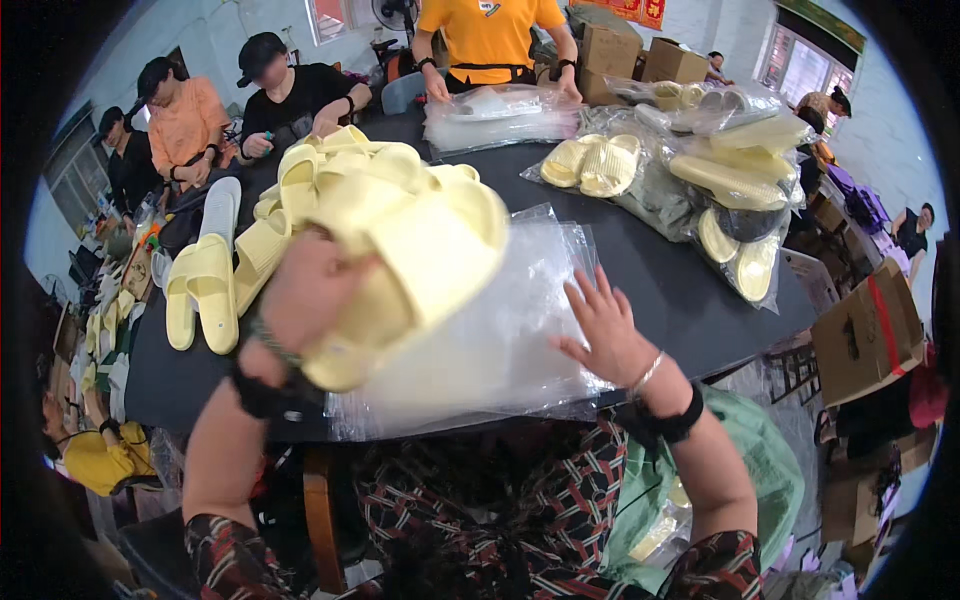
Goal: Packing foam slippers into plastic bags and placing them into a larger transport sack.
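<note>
On the black worktop, at left, a pair of pale-yellow, broad-strapped, foam-looking slippers lies side by side, presumably so mates match, near a heap of similar yellow slippers, likely piled within reach. The left hand grips blurred yellow slippers at their left side, perhaps leaving the toes free, above flat clear plastic bags, probably layered to lie ready. The right hand, empty, fingers spread wide, is at the bags' right side, perhaps steadying them; contact is unclear.

Counted: two slippers paired; heap uncountable; apparently two held; bags indistinguishable; two slippers bagged far right.
</note>
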`<state>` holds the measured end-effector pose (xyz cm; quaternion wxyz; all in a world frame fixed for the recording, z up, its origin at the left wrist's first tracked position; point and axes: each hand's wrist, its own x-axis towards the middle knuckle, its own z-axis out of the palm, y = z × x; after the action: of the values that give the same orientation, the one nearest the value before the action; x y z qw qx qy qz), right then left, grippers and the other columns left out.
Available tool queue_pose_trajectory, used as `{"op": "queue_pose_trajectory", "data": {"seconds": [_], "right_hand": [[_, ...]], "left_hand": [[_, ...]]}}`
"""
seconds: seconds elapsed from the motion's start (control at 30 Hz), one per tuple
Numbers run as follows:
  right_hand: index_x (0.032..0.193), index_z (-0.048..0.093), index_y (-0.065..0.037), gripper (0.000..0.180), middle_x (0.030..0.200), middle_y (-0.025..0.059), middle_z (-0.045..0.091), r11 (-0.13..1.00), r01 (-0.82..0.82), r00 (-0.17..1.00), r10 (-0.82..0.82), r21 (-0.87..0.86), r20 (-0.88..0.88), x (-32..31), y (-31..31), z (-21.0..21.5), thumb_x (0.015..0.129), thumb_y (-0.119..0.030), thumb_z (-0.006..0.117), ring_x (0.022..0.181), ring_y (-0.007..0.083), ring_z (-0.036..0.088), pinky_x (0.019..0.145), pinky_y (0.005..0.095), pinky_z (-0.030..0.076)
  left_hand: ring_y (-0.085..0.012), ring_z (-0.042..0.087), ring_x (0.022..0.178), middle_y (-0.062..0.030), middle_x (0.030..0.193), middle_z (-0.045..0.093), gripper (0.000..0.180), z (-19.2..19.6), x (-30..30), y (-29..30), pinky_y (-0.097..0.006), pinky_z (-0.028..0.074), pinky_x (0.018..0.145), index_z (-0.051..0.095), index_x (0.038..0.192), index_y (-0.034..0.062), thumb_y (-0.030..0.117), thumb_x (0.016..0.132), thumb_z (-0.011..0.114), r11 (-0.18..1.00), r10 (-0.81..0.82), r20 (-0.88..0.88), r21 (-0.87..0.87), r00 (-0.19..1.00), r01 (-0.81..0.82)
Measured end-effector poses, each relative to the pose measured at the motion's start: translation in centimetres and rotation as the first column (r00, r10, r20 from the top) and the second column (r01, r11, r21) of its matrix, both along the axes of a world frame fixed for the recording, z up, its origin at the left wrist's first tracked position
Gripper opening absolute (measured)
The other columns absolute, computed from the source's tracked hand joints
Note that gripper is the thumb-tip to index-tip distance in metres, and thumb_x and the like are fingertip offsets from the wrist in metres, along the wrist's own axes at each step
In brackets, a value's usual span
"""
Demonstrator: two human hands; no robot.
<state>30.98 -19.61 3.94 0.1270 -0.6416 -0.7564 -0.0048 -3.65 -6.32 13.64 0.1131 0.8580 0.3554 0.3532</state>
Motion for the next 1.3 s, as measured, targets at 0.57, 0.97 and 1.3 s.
{"op": "queue_pose_trajectory", "data": {"seconds": [0.57,0.97,1.3], "right_hand": [[0.145,0.03,0.012,0.09,0.152,0.0317,0.029,0.984,0.175,0.984,-0.176,0.033,0.037,-2.1,-4.2,-6.5,0.092,-0.059,0.048,0.144,0.0448,0.025,0.116,0.0563,0.019],[0.146,0.028,0.013,0.092,0.153,0.0327,0.027,0.984,0.175,0.984,-0.174,-0.029,0.037,-2.4,-3.6,-6.6,0.093,-0.061,0.045,0.146,0.0448,0.021,0.118,0.0543,0.015],[0.151,0.021,0.008,0.087,0.158,0.0284,0.02,0.961,0.231,0.969,-0.213,-0.149,0.128,-2.3,-4.2,-5.9,0.097,-0.058,0.039,0.148,0.0428,0.016,0.118,0.0553,0.012]], "left_hand": [[-0.0346,0.067,0.074,-0.0183,0.077,0.068,0.046,-12.7,7.7,4.8,-0.044,0.053,0.068,0.07,0.071,0.0026,0.047,0.084,0.065,0.96,0.262,-0.363,0.003,0.894,-0.28],[-0.0352,0.063,0.081,-0.0163,0.08,0.066,0.042,-13.6,-13.9,1.3,-0.05,0.047,0.077,0.07,0.07,0.0034,0.043,0.083,0.066,0.799,0.557,-0.369,-0.004,0.744,-0.601],[-0.0357,0.062,0.071,-0.0184,0.075,0.063,0.046,0.4,-23.1,3.9,-0.047,0.049,0.065,0.065,0.067,-0.0001,0.043,0.083,0.068,0.651,0.757,-0.216,0.158,0.617,-0.743]]}}
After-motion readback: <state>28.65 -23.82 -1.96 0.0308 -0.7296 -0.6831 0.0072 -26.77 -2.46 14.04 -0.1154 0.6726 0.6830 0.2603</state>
